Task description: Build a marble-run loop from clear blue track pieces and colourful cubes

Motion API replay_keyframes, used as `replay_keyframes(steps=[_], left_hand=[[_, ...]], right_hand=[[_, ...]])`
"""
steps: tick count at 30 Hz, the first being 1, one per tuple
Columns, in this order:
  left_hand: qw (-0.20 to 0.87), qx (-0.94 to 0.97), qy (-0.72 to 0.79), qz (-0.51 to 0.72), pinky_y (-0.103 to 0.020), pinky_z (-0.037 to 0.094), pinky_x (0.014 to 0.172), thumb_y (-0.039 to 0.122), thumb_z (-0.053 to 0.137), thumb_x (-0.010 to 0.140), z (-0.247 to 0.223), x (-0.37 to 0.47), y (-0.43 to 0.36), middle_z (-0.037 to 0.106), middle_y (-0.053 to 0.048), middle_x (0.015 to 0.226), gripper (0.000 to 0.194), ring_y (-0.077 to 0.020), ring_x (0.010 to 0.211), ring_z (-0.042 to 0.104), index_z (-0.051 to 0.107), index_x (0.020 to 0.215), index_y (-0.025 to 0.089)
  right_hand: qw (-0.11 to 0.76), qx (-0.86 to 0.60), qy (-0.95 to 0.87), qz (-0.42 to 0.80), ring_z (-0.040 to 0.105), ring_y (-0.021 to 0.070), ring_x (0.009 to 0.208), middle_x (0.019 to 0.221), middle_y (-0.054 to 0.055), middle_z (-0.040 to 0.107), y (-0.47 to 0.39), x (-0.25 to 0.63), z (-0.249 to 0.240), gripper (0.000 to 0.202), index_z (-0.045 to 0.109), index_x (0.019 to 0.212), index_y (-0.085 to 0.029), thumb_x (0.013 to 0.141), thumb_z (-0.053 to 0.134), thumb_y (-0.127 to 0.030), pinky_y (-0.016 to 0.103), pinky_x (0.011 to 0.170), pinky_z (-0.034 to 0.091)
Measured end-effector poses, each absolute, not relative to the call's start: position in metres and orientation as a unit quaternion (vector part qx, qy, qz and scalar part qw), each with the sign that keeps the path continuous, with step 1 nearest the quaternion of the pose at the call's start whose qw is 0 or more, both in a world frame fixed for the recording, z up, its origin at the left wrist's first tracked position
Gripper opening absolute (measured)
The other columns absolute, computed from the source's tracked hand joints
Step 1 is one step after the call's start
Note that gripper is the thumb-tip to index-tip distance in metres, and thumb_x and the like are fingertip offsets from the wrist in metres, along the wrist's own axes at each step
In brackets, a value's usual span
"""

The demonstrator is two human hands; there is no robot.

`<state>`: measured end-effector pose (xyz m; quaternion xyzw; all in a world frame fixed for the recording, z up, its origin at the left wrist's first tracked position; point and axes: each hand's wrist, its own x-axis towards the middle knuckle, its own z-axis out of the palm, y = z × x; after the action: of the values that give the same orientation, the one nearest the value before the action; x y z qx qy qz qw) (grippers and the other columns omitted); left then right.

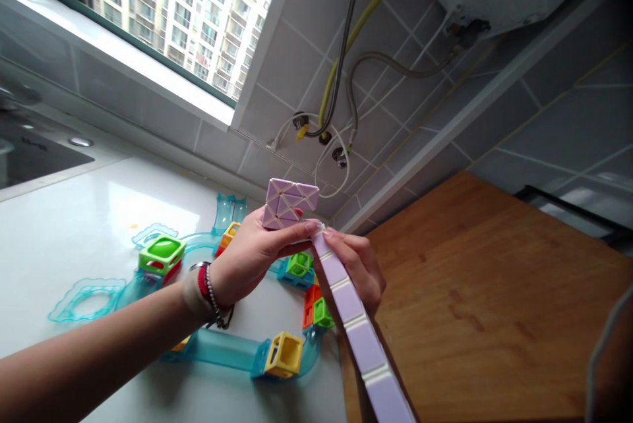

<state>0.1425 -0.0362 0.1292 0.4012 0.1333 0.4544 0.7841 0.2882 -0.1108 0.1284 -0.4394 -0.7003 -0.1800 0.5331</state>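
A lilac-and-white snake puzzle (347, 301) is held up in front of me. Its long straight part runs down toward the bottom of the view, while its far end is folded into a flat patch of triangles and squares (291, 201). My left hand (257, 245) is closed around the folded end, with the thumb pressed near the bend. On the other side, my right hand (359, 268) pinches the straight part close to that same bend. Some fingers of both hands are hidden behind the puzzle.
Below lies a translucent blue toy track (225, 349) with yellow (285, 354), green (162, 248) and red blocks, on a white counter (113, 370). A wooden board (494, 304) stands at right. Hoses (341, 60) hang on the tiled wall; a sink (39, 146) is at left.
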Motion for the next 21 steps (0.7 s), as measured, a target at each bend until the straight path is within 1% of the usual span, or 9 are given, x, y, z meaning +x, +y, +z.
replay_keyframes(steps=[3, 7, 9, 15, 18, 21], left_hand=[[0.784, 0.397, 0.129, 0.459, -0.038, 0.061, 0.091, 0.029, 0.088, 0.077, 0.129, 0.143, -0.037, 0.078, -0.010, 0.106, 0.034, -0.0240, 0.097, 0.074, 0.073, 0.104, 0.014], [0.792, 0.372, 0.130, 0.466, -0.033, 0.060, 0.088, 0.029, 0.087, 0.078, 0.128, 0.144, -0.037, 0.077, -0.007, 0.100, 0.031, -0.0203, 0.093, 0.073, 0.071, 0.100, 0.015], [0.803, 0.363, 0.130, 0.455, -0.032, 0.059, 0.087, 0.030, 0.087, 0.079, 0.128, 0.144, -0.038, 0.076, -0.006, 0.099, 0.030, -0.0188, 0.092, 0.073, 0.071, 0.099, 0.015], [0.821, 0.372, 0.128, 0.413, -0.029, 0.058, 0.081, 0.037, 0.080, 0.086, 0.131, 0.140, -0.046, 0.075, -0.009, 0.104, 0.029, -0.0190, 0.091, 0.072, 0.070, 0.102, 0.015], [0.824, 0.380, 0.104, 0.406, -0.029, 0.058, 0.083, 0.039, 0.076, 0.090, 0.134, 0.138, -0.049, 0.076, -0.010, 0.110, 0.029, -0.0204, 0.097, 0.072, 0.069, 0.107, 0.016], [0.818, 0.406, 0.067, 0.402, -0.035, 0.059, 0.090, 0.041, 0.073, 0.093, 0.138, 0.136, -0.047, 0.075, -0.012, 0.118, 0.032, -0.0245, 0.106, 0.072, 0.068, 0.115, 0.018]], right_hand=[[0.529, -0.434, -0.701, -0.204, 0.074, 0.0278, 0.108, 0.116, 0.008, 0.072, -0.109, 0.292, 0.121, 0.047, 0.069, 0.134, -0.033, 0.092, 0.069, -0.011, 0.039, 0.094, 0.064], [0.445, -0.410, -0.760, -0.239, 0.070, 0.0283, 0.116, 0.122, 0.010, 0.071, -0.111, 0.296, 0.125, 0.055, 0.063, 0.142, -0.031, 0.094, 0.066, -0.007, 0.044, 0.098, 0.063], [0.421, -0.403, -0.772, -0.255, 0.068, 0.0279, 0.119, 0.123, 0.010, 0.071, -0.111, 0.298, 0.127, 0.056, 0.061, 0.144, -0.032, 0.095, 0.066, -0.006, 0.046, 0.099, 0.062], [0.400, -0.383, -0.777, -0.301, 0.065, 0.0286, 0.124, 0.128, 0.010, 0.068, -0.114, 0.304, 0.123, 0.053, 0.062, 0.142, -0.030, 0.095, 0.066, -0.007, 0.046, 0.101, 0.062], [0.406, -0.379, -0.769, -0.315, 0.066, 0.0291, 0.124, 0.129, 0.009, 0.067, -0.116, 0.307, 0.125, 0.051, 0.063, 0.141, -0.033, 0.095, 0.067, -0.010, 0.047, 0.098, 0.064], [0.415, -0.381, -0.761, -0.321, 0.065, 0.0313, 0.126, 0.132, 0.008, 0.067, -0.119, 0.310, 0.131, 0.050, 0.064, 0.139, -0.034, 0.094, 0.069, -0.012, 0.050, 0.097, 0.064]])
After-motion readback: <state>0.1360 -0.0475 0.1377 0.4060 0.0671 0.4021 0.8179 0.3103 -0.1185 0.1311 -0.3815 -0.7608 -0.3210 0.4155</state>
